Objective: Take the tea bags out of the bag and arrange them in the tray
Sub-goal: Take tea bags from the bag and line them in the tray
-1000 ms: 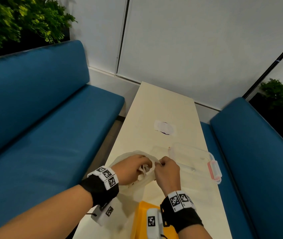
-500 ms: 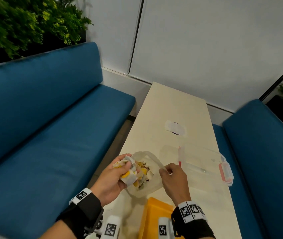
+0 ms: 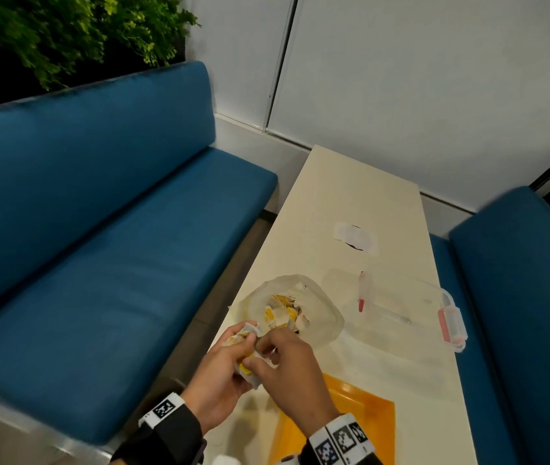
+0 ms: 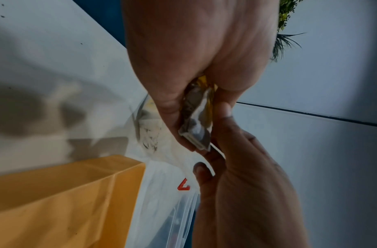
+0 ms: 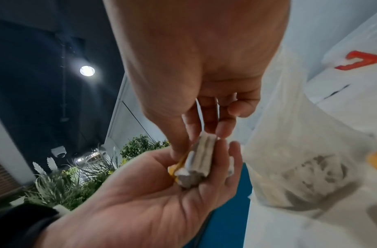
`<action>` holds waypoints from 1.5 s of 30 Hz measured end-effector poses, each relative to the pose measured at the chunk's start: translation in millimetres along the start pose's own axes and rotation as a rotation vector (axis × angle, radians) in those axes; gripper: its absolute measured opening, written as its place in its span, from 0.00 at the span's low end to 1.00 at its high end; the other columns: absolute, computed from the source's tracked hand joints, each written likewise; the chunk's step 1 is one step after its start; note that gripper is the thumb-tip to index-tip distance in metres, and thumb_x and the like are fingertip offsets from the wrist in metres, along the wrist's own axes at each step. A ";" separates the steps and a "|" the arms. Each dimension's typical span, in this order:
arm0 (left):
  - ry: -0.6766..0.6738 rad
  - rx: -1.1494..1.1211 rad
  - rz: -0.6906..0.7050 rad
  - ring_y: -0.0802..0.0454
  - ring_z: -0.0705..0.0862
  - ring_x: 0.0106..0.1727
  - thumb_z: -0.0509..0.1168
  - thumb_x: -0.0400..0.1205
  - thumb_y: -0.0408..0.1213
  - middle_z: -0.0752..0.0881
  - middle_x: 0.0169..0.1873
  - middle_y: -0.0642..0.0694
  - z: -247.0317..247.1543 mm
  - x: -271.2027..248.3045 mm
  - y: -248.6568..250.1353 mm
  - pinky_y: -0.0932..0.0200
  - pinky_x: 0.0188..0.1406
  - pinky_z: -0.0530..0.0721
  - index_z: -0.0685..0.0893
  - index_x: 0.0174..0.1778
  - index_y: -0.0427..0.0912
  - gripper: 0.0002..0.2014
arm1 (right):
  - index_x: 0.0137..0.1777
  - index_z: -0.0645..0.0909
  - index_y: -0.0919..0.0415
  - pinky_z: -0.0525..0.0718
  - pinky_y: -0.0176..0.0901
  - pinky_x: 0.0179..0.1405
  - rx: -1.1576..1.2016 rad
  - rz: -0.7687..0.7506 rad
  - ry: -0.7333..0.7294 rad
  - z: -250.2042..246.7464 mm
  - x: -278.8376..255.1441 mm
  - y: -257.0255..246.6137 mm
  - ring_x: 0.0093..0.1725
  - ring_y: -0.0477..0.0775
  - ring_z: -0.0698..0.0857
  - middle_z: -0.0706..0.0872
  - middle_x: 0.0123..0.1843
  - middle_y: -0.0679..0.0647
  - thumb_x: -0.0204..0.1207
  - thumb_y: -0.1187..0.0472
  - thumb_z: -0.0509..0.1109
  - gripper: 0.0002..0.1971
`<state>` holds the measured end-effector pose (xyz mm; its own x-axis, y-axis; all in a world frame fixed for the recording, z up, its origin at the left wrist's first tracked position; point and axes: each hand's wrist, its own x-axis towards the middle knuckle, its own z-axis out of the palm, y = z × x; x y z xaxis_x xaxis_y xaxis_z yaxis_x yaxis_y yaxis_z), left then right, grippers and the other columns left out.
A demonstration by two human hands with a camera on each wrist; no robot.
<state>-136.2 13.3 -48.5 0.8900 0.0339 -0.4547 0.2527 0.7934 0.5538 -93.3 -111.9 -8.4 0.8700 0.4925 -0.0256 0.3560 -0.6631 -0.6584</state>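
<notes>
Left hand, palm up above the near table edge, fingers curled round a small stack of white-and-yellow tea bags; right hand pinching the top of the same stack between thumb and fingertips. Clear plastic bag, with more tea bags inside, lies just beyond the hands; orange tray sits near the right wrist; clear lidded container stands right of the bag
</notes>
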 end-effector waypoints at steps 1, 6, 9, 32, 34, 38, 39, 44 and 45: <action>0.011 -0.015 -0.009 0.50 0.90 0.40 0.64 0.89 0.39 0.92 0.52 0.40 -0.8 0.2 -0.4 0.52 0.40 0.82 0.81 0.72 0.46 0.16 | 0.46 0.82 0.50 0.81 0.39 0.48 0.007 0.019 -0.011 3.9 0.0 0.4 0.46 0.42 0.80 0.81 0.46 0.41 0.70 0.49 0.77 0.10; 0.059 -0.121 -0.062 0.45 0.94 0.45 0.63 0.89 0.41 0.92 0.51 0.38 -3.7 -0.1 1.9 0.51 0.33 0.90 0.83 0.72 0.46 0.16 | 0.53 0.82 0.46 0.78 0.34 0.52 -0.018 -0.014 -0.041 13.9 -1.3 0.9 0.50 0.39 0.78 0.81 0.48 0.39 0.73 0.54 0.75 0.10; 0.075 -0.116 -0.062 0.46 0.92 0.43 0.65 0.88 0.41 0.91 0.52 0.38 -6.4 1.9 0.2 0.53 0.30 0.90 0.83 0.73 0.45 0.17 | 0.61 0.83 0.43 0.74 0.29 0.55 -0.041 -0.064 -0.082 13.9 -2.5 0.3 0.53 0.39 0.75 0.79 0.48 0.39 0.77 0.57 0.73 0.14; -0.206 0.299 -0.395 0.34 0.87 0.58 0.73 0.84 0.36 0.86 0.64 0.34 -35.5 -2.5 -22.1 0.42 0.51 0.86 0.85 0.66 0.41 0.15 | 0.38 0.82 0.46 0.75 0.27 0.37 -0.262 0.336 -0.163 -38.8 -27.7 111.8 0.44 0.42 0.82 0.84 0.45 0.46 0.76 0.68 0.64 0.15; -0.273 0.404 -0.462 0.36 0.88 0.58 0.74 0.83 0.38 0.87 0.61 0.34 -24.6 -3.1 -27.9 0.40 0.54 0.86 0.86 0.67 0.42 0.16 | 0.38 0.81 0.44 0.76 0.28 0.39 -0.274 0.326 -0.163 -35.6 -23.3 114.9 0.45 0.45 0.83 0.86 0.45 0.47 0.75 0.69 0.62 0.16; -0.342 0.629 -0.505 0.43 0.89 0.51 0.73 0.85 0.38 0.89 0.51 0.42 -9.6 -6.6 -37.9 0.50 0.45 0.91 0.87 0.64 0.42 0.13 | 0.36 0.79 0.46 0.85 0.43 0.39 -0.270 0.322 -0.143 -27.5 -17.9 114.4 0.40 0.48 0.85 0.88 0.38 0.47 0.72 0.68 0.63 0.14; -0.335 0.664 -0.513 0.44 0.89 0.50 0.73 0.85 0.38 0.89 0.50 0.43 -9.2 -7.6 -38.9 0.51 0.43 0.91 0.88 0.64 0.43 0.12 | 0.36 0.80 0.47 0.85 0.44 0.39 -0.266 0.318 -0.140 -25.5 -17.2 113.3 0.39 0.49 0.85 0.88 0.37 0.48 0.72 0.68 0.63 0.13; -0.335 0.747 -0.530 0.46 0.90 0.49 0.76 0.80 0.44 0.89 0.54 0.43 -21.2 -14.7 -33.5 0.51 0.44 0.90 0.89 0.62 0.48 0.15 | 0.43 0.85 0.50 0.82 0.39 0.46 -0.261 0.249 -0.126 -9.0 -14.8 108.0 0.45 0.48 0.82 0.80 0.47 0.47 0.76 0.61 0.70 0.05; -0.336 0.753 -0.528 0.46 0.90 0.50 0.77 0.80 0.45 0.89 0.54 0.43 -24.4 -16.2 -31.5 0.51 0.44 0.90 0.89 0.62 0.48 0.15 | 0.45 0.86 0.51 0.81 0.39 0.46 -0.270 0.234 -0.122 -4.3 -14.4 106.9 0.46 0.48 0.82 0.78 0.48 0.47 0.77 0.59 0.71 0.03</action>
<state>-167.8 2.6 -75.6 0.6254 -0.4814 -0.6141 0.7218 0.0578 0.6897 -66.3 -192.3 -75.1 0.8970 0.3631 -0.2521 0.2440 -0.8822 -0.4028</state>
